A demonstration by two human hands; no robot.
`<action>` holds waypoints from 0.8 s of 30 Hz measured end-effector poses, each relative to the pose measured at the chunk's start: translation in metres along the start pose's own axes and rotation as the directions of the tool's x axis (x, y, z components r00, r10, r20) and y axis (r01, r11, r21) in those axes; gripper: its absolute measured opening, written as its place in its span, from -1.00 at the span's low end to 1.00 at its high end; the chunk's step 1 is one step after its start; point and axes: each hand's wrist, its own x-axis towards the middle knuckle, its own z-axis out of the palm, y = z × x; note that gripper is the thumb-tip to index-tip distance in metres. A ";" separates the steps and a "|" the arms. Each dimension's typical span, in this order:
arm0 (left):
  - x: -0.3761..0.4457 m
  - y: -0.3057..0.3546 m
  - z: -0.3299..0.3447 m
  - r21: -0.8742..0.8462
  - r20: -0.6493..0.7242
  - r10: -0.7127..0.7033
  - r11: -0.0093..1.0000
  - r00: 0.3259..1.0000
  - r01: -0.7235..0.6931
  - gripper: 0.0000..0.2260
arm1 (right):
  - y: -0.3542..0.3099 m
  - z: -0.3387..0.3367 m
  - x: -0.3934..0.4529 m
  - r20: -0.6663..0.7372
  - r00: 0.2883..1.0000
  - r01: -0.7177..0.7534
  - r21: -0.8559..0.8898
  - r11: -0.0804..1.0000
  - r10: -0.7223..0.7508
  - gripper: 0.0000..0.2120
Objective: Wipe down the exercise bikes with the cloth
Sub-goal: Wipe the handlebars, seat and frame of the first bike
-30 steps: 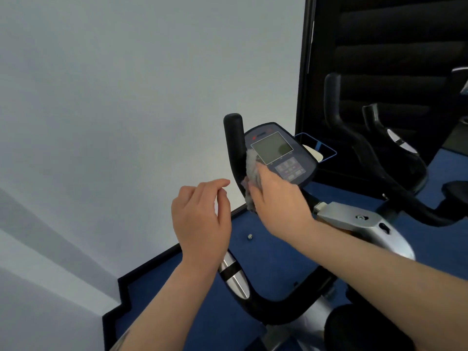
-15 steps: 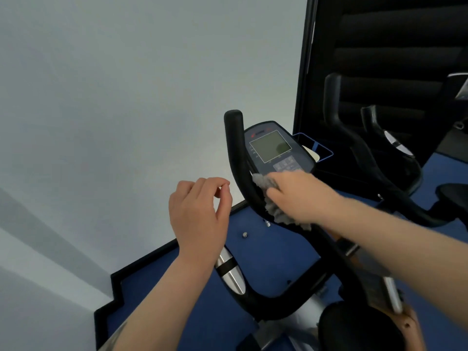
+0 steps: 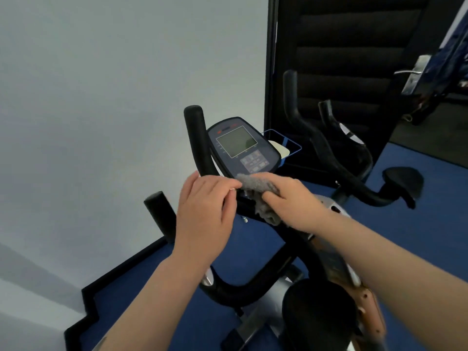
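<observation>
- Right hand (image 3: 293, 201): holds the crumpled grey terry cloth (image 3: 255, 190), fingers curled over it; it has come down off the keypad to the black bar just below the console's lower edge
- Grey cloth: bunched, one part lying against the console's bottom rim, a tail hanging below the fingers
- Left hand (image 3: 206, 211): a second ago raised and idle with fingertips pinched in air; now moved in beside the right, fingers bent, tips touching the edge of the cloth; whether it pinches the cloth I cannot tell
- Dark blue oval console with grey screen (image 3: 240, 148): now uncovered; screen and keypad fully in view
- Black foam-covered handlebar of the near exercise bike (image 3: 196, 138): upright post just left of the console, untouched
- Judgement: console pass looks finished; the wipe moves on to the bar and stem, the left hand likely helping to refold or steady the cloth
- Second black exercise bike (image 3: 336, 158): behind, not yet reached
</observation>
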 end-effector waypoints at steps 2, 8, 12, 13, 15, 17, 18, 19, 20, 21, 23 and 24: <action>-0.001 0.007 0.006 -0.066 0.127 -0.013 0.998 0.992 0.021 -0.81 | 0.000 0.013 -0.012 -0.054 0.998 0.020 0.114 0.993 -0.014 -0.56; -0.006 -0.002 0.007 -0.024 0.298 0.036 0.999 0.954 -0.030 -0.74 | 0.034 -0.010 -0.052 0.011 0.999 0.053 -0.091 0.994 -0.052 -0.41; -0.007 0.004 0.011 0.150 0.434 0.057 0.979 0.899 -0.135 -0.55 | 0.034 -0.008 -0.045 -0.068 0.998 0.016 -0.070 0.997 -0.021 -0.50; -0.007 0.004 0.011 0.159 0.443 0.050 0.978 0.895 -0.133 -0.55 | 0.030 -0.001 -0.045 -0.115 0.993 -0.028 0.016 0.999 0.030 -0.50; -0.009 0.004 0.009 0.169 0.444 0.046 0.977 0.895 -0.134 -0.55 | 0.028 0.015 -0.056 -0.174 0.979 -0.085 0.147 0.986 0.110 -0.52; -0.010 0.004 0.009 0.182 0.454 0.049 0.972 0.890 -0.147 -0.55 | 0.034 0.015 -0.080 -0.154 0.986 -0.055 0.079 0.995 0.067 -0.50; -0.010 0.004 0.009 0.191 0.459 0.052 0.969 0.887 -0.155 -0.55 | 0.038 0.007 -0.091 -0.109 0.993 -0.040 0.034 0.999 0.044 -0.48; -0.010 0.005 0.009 0.198 0.462 0.052 0.967 0.885 -0.161 -0.54 | 0.043 -0.005 -0.099 -0.062 0.998 -0.027 0.005 1.000 0.027 -0.47; -0.010 0.005 0.008 0.206 0.461 0.053 0.965 0.886 -0.165 -0.54 | 0.048 -0.016 -0.100 -0.031 0.999 -0.021 -0.016 1.000 0.021 -0.46; -0.010 0.005 0.009 0.217 0.459 0.052 0.961 0.887 -0.169 -0.54 | 0.050 -0.025 -0.097 -0.030 0.999 -0.021 -0.027 0.999 0.020 -0.46; -0.010 0.006 0.010 0.239 0.455 0.054 0.954 0.889 -0.180 -0.55 | 0.050 -0.026 -0.082 -0.085 0.996 -0.019 -0.026 0.999 0.016 -0.49; -0.010 0.006 0.010 0.245 0.453 0.053 0.952 0.890 -0.182 -0.55 | 0.046 -0.021 -0.075 -0.087 0.996 -0.020 -0.015 1.000 0.019 -0.52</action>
